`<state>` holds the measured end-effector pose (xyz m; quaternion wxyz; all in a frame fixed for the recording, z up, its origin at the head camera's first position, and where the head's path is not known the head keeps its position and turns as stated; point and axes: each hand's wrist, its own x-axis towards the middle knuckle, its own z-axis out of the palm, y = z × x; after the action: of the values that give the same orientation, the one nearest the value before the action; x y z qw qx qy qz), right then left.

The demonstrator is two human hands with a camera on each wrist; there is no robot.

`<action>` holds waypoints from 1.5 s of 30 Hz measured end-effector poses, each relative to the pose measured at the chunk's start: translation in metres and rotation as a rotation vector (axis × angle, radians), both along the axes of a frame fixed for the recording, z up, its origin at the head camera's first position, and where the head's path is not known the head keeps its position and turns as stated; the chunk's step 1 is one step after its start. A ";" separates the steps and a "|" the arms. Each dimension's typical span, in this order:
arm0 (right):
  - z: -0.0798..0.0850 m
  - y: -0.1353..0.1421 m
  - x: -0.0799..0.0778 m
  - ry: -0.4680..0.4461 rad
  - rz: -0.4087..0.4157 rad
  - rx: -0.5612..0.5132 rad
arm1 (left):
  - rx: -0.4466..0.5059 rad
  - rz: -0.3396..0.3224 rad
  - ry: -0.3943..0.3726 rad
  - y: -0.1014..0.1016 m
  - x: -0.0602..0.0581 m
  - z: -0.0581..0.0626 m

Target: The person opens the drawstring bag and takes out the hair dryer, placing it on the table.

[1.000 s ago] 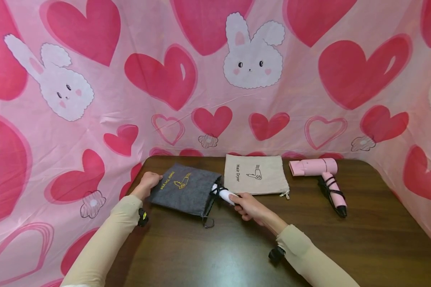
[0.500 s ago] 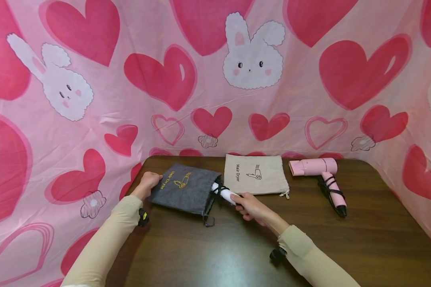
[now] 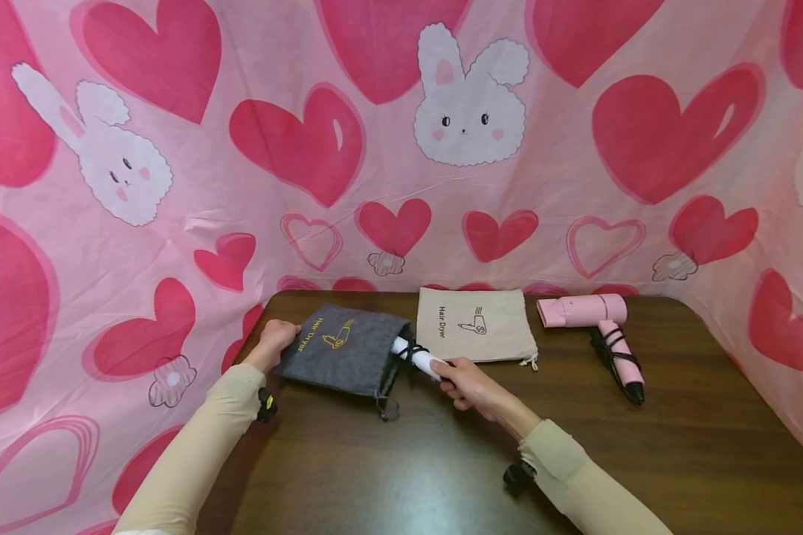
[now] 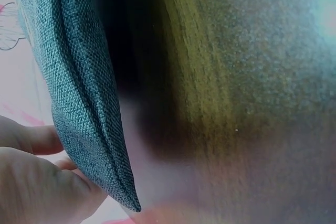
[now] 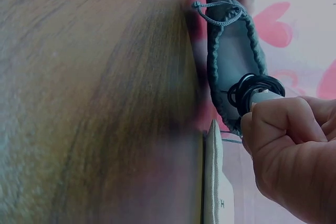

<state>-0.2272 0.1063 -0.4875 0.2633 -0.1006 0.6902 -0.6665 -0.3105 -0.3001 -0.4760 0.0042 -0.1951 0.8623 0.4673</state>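
A dark grey cloth drawstring bag (image 3: pixel 348 353), printed "Hair Dryer" in yellow, is held at the left of the table with its mouth toward the right. My left hand (image 3: pixel 279 342) grips its far-left corner; the left wrist view shows the fingers at the bag's edge (image 4: pixel 86 82). From the mouth sticks the white handle of a hair dryer (image 3: pixel 423 362), with a black cord (image 5: pixel 257 90) wound round it. My right hand (image 3: pixel 468 386) holds the end of this handle. The rest of the dryer is hidden inside the bag.
A beige drawstring bag (image 3: pixel 475 334), also printed "Hair Dryer", lies flat at the back of the brown table (image 3: pixel 401 475). To its right rests a pink hair dryer (image 3: pixel 595 312) with its cord wound round the handle. A pink heart-patterned cloth (image 3: pixel 555 163) hangs behind and at both sides.
The grey bag's mouth has shifted slightly left, and a little more of the white handle shows outside it. Both hands keep their holds and have barely moved.
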 end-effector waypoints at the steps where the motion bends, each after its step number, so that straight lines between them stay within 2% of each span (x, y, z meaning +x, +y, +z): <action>1: 0.000 0.000 0.000 0.001 -0.001 -0.001 | -0.002 -0.002 0.002 0.000 0.000 0.000; 33: 0.000 0.010 0.001 0.014 -0.048 0.003 | 0.012 0.022 0.020 0.001 -0.002 -0.002; 40: 0.000 0.012 0.002 0.012 -0.039 0.005 | 0.055 0.039 -0.028 0.001 -0.004 -0.004; 45: 0.000 0.014 0.001 0.013 -0.031 0.003 | 0.092 0.026 -0.075 0.001 -0.006 -0.003</action>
<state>-0.2258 0.1200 -0.4874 0.2486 -0.0937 0.6945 -0.6686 -0.3167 -0.2988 -0.4794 0.0394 -0.2233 0.8365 0.4989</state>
